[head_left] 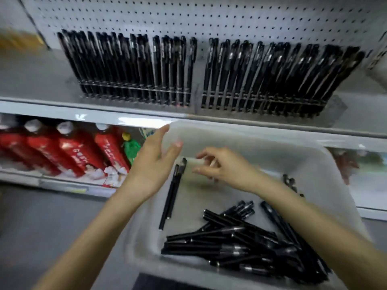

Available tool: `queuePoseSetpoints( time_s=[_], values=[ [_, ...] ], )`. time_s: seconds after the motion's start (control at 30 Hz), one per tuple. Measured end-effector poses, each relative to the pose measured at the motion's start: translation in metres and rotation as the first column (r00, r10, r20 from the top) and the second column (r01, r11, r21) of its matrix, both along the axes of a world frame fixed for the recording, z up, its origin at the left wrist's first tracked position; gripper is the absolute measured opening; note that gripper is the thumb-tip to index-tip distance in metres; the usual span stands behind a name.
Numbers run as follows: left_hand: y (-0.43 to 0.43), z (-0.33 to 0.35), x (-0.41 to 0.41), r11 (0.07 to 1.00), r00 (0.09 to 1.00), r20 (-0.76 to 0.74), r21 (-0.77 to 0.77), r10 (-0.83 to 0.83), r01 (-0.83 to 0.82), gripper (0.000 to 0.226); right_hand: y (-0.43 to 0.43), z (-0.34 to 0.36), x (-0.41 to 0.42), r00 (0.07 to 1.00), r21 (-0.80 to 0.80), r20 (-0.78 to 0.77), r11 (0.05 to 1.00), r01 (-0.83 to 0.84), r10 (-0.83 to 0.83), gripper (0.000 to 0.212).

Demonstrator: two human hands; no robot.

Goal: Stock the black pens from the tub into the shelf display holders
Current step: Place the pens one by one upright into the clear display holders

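- Translucent white plastic tub [310, 164] sits just below the shelf edge [83, 117] in the head view, the only view we have; we read it as resting there, support unseen.
- We note the left hand [155, 162] spread wide, palm open, hovering at the tub's far-left rim and holding nothing.
- We note the right hand [219, 166] with fingers loosely curled over the tub's bare middle; blur prevents us from telling whether it pinches anything, though no pen shows in it.
- Two loose pens [170, 197] lie side by side just beneath the left hand; the main pile of black pens [251, 241] lies in the near-right corner, well apart from both hands.
- Left display holder [134, 93] and right display holder [261, 103] on the shelf look densely filled, with a narrow gap between them.
- Risk, our judgement: forcing more pens into crowded slots could tip neighbours out of the rack.
- Risk: the left hand pressing the tub rim could tilt or slide the tub off the shelf edge, spilling the pile.
- Risk: a hasty grab at the tangled pile could scatter pens or pull caps loose.
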State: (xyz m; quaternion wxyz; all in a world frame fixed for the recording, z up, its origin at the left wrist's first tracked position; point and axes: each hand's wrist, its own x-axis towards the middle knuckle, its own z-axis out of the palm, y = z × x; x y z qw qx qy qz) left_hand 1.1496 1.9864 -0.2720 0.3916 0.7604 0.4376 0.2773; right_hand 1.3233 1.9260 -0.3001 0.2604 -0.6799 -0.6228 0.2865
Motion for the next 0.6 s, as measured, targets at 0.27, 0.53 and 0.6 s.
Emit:
queuePoseSetpoints(
  time_s=[0.27, 0.53, 0.6],
  values=[
    [-0.004, -0.016, -0.019, 0.972, 0.987, 0.159, -0.229, -0.009, 0.046, 0.029, 0.022, -0.026, -0.044, 0.991, -0.050, 0.133, 0.999, -0.006, 0.013, 0.060],
    [-0.005, -0.022, -0.018, 0.975, 0.990, 0.140, -0.221, 0.003, 0.028, 0.027, 0.027, -0.030, -0.043, 0.998, -0.141, 0.047, 0.989, 0.053, -0.047, 0.071],
    [-0.004, -0.023, -0.018, 0.974, 0.989, 0.150, -0.224, 0.012, 0.022, 0.026, 0.025, -0.030, -0.042, 0.998, -0.142, 0.029, 0.988, 0.064, -0.060, 0.068]
  ],
)
